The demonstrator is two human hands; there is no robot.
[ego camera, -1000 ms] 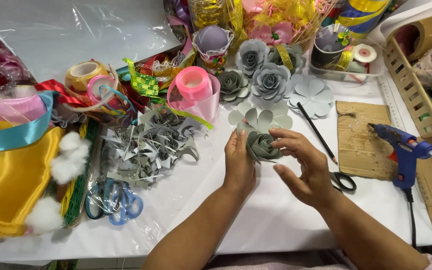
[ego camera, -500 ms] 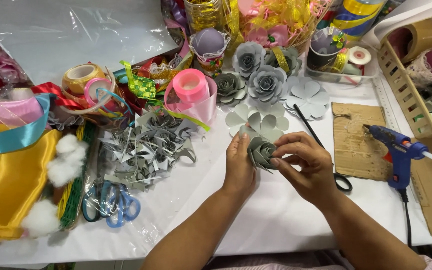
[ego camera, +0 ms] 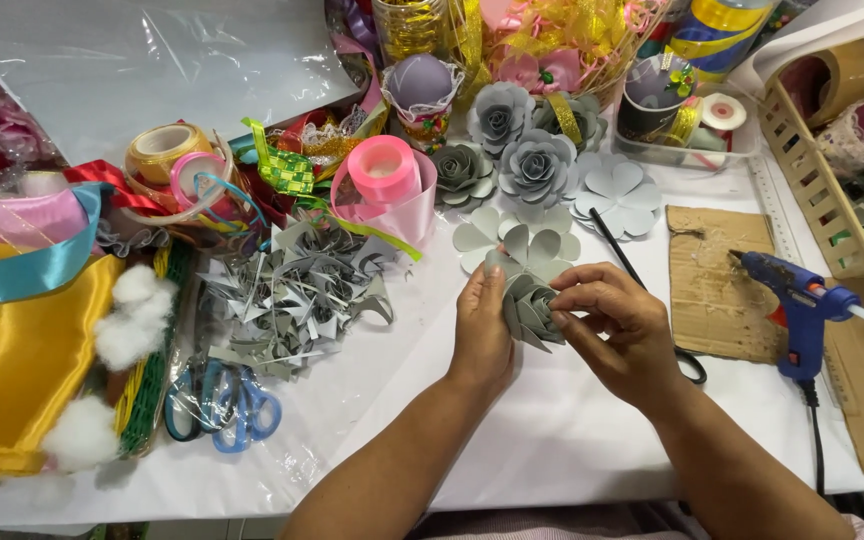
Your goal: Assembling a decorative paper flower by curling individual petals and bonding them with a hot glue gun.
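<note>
Both hands are shaping a grey paper rose (ego camera: 532, 308) mid-tabletop: left hand (ego camera: 480, 330) fingers grasping it, right hand (ego camera: 620, 335) pinching petals; gentle pressure suits best.

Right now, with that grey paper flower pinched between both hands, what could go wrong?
The left hand and right hand squeeze the grey paper flower, so its petals could crease or unroll. The blue glue gun stands just beyond the right hand with its cord trailing toward the table edge; a forearm might snag it. The loose flat petal cutouts right behind the hands could get knocked.
</note>
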